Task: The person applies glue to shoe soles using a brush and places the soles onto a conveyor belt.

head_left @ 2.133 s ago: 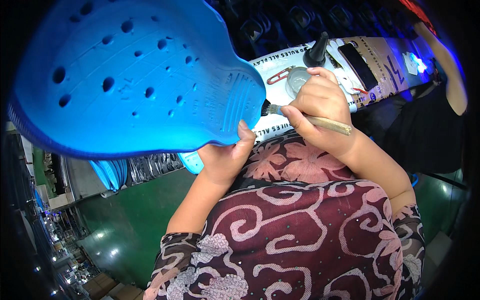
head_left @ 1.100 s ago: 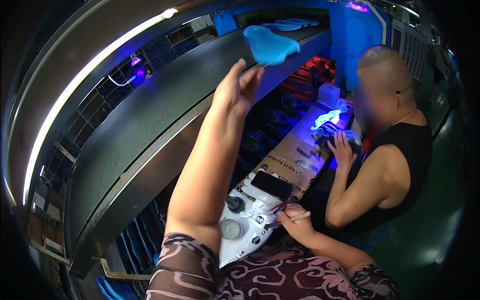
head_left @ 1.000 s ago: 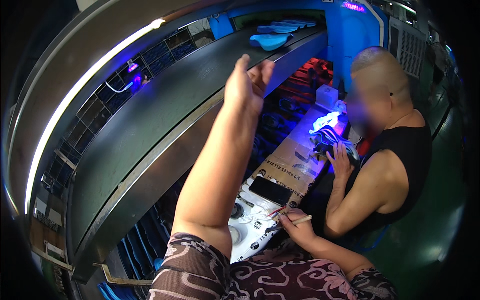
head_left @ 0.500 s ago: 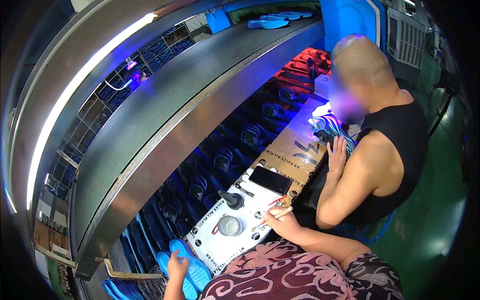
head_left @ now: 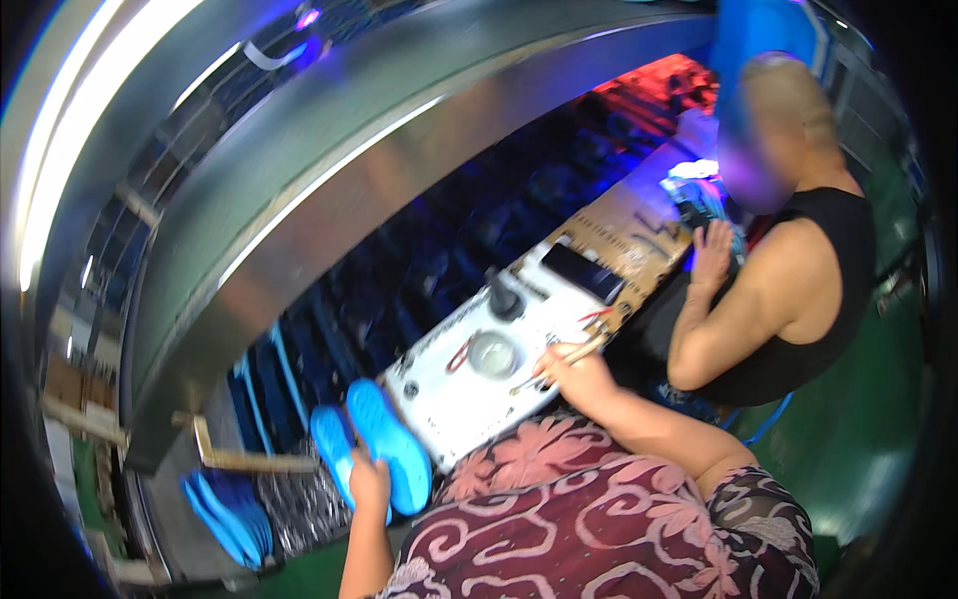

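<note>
My left hand (head_left: 368, 483) is closed at the edge of a bright blue shoe sole (head_left: 332, 439), thumb and fingers pressed against it. Beside it lies a second blue sole (head_left: 391, 449), which overlaps the white board's near-left corner. In my right hand (head_left: 584, 377) is a thin brush with a pale wooden handle (head_left: 587, 347), its tip pointing down and left over the board. Close to that tip stands a small glass jar (head_left: 492, 355) of clear liquid. Motion blurs the picture somewhat.
On the white board (head_left: 439, 409) stands a dark nozzle bottle (head_left: 505, 298); a black phone (head_left: 584, 273) lies farther back. A co-worker (head_left: 788, 290) sits at the right, hand on a shoe. A metal-edged conveyor (head_left: 329, 190) runs above dark racks. More blue soles (head_left: 228, 519) lie lower left.
My left hand has closed on the left blue sole, where its fingers were apart above it. The view has swung, so the scene sits farther right and higher. My right hand keeps the brush.
</note>
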{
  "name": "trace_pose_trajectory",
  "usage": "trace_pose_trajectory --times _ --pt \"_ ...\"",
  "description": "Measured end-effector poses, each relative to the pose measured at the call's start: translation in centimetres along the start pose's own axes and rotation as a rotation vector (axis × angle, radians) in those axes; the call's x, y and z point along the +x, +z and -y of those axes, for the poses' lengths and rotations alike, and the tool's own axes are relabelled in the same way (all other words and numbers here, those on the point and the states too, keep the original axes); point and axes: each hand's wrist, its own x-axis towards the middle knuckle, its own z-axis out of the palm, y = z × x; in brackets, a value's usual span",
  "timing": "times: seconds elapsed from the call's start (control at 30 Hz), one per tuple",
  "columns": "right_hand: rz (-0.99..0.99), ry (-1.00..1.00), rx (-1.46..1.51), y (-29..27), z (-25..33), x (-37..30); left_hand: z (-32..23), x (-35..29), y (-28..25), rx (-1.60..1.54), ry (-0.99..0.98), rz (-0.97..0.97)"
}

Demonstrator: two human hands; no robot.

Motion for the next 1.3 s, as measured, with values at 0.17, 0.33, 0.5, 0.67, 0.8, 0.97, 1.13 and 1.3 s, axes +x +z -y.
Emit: trace_pose_trajectory --times 0.17,0.33,0.5,0.67,0.8,0.97,1.13,1.3 --pt "-0.028 -0.034 -0.046 0.5 0.1 0.5 -1.4 -1.2 -0.1 -1.570 -0.729 0.490" --pt "0.048 -0.018 -0.037 1.6 1.5 1.5 -3.4 -2.0 -2.1 -1.724 -0.552 0.462" --pt "0.161 -0.136 -0.031 4.3 5.1 1.7 -9.3 -3.3 -5.5 -1.427 -0.267 0.203" --pt "0.276 -0.476 -0.213 7.0 7.4 0.7 -12.9 -3.0 -6.8 -1.242 -0.031 -0.031" --pt "0.366 -0.787 -0.347 8.1 7.2 0.4 -13.2 -2.3 -6.1 -1.111 0.164 -0.148" --pt "0.356 -0.856 -0.433 8.8 6.3 0.2 -14.4 -2.2 -6.5 -1.128 0.165 -0.153" --pt "0.339 -0.862 -0.521 8.3 6.2 0.5 -14.0 -1.7 -6.4 -1.032 0.171 -0.210" --pt "0.319 -0.872 -0.509 8.0 6.7 0.6 -13.8 -1.7 -5.9 -1.029 0.191 -0.253"
